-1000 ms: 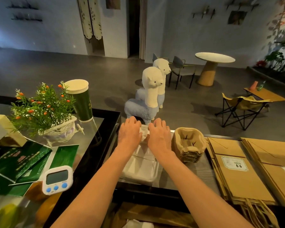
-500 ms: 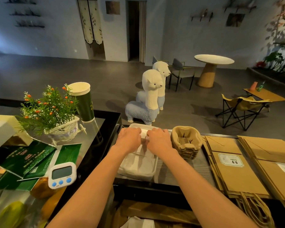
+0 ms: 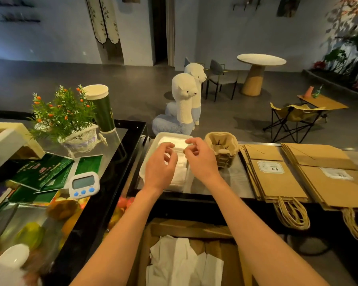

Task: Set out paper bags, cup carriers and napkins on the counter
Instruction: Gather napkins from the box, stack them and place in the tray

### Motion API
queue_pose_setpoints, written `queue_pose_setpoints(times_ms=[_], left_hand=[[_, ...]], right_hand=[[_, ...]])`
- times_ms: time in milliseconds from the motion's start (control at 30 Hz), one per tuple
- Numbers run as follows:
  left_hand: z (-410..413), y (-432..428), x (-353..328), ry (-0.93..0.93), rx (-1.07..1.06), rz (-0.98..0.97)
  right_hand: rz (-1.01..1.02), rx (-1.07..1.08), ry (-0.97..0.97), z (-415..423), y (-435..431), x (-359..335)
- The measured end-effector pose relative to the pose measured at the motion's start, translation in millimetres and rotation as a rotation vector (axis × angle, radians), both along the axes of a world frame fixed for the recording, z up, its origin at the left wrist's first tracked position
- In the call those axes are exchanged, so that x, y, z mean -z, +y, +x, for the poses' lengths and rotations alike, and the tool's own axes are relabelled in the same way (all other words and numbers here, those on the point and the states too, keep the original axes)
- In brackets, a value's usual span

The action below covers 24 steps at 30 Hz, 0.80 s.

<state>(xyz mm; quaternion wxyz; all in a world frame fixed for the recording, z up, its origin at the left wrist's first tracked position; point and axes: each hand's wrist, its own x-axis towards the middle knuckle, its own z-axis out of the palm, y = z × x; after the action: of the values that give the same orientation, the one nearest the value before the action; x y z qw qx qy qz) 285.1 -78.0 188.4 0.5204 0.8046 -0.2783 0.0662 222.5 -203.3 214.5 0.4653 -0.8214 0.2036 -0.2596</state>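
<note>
napkins (image 3: 179,174) sit stacked in the white tray (image 3: 170,134) on the counter (image 3: 234,178), cup carriers (image 3: 221,145) just beside, paper bags (image 3: 275,172) flat to the right. both forearms reach in. left hand (image 3: 160,164) hovers over the stack, fingers loosely curled, released. right hand (image 3: 202,162), thumb meeting forefinger at a white edge: pinching or not, can't tell.

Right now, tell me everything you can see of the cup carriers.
The cup carriers are a nested stack of tan moulded pulp, rounded-square, wells facing up, with slits cut in the visible bottom. The stack stands upright on the counter, between the tray and the bags. Its right edge seems to meet the bags; the right hand covers its left side, contact unclear.
</note>
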Motion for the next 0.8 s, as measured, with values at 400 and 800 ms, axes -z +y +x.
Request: queue_pose_setpoints(times_ms=[400,800], left_hand=[[-97,36,70,0.334,0.169,-0.13],[-152,78,193,0.657,0.165,0.232]], right_hand=[[0.352,-0.028,0.008,-109,34,69],[0.464,0.083,0.444,-183,59,196]])
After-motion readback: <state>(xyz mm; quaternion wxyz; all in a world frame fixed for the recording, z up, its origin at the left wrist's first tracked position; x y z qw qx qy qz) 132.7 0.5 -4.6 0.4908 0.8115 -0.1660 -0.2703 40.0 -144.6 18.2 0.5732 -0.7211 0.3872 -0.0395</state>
